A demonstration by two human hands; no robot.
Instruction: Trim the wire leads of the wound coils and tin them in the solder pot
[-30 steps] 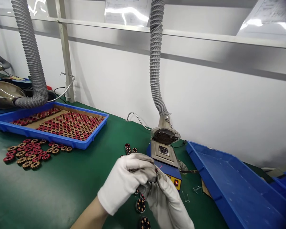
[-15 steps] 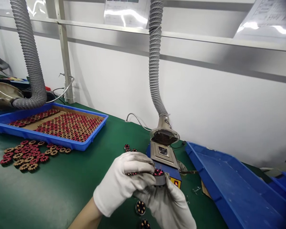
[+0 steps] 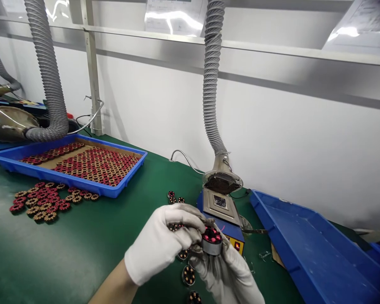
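My left hand (image 3: 167, 236), in a white glove, curls around a small wound ring (image 3: 176, 226), partly hidden by its fingers. Its fingertips also touch the left side of a grey metal cylinder (image 3: 212, 246) with a pink and black wound core showing at the top. My right hand (image 3: 231, 270), gloved too, grips that cylinder from the right and below, its fingers partly hidden. Beneath the hands, copper and black wound parts in metal rings (image 3: 188, 275) stand in a line on the green table (image 3: 114, 240).
Behind my hands is a blue heated machine (image 3: 221, 202) under a fume hood (image 3: 223, 181). A blue tray (image 3: 114, 192) of wound rings stands left, with loose rings (image 3: 42, 200) before it. Another blue tray (image 3: 307, 236) lies right.
The metal cylinder is tilted more toward the camera, showing more of its pink core. My left fingers have shifted on its left side. The whole view has shifted slightly.
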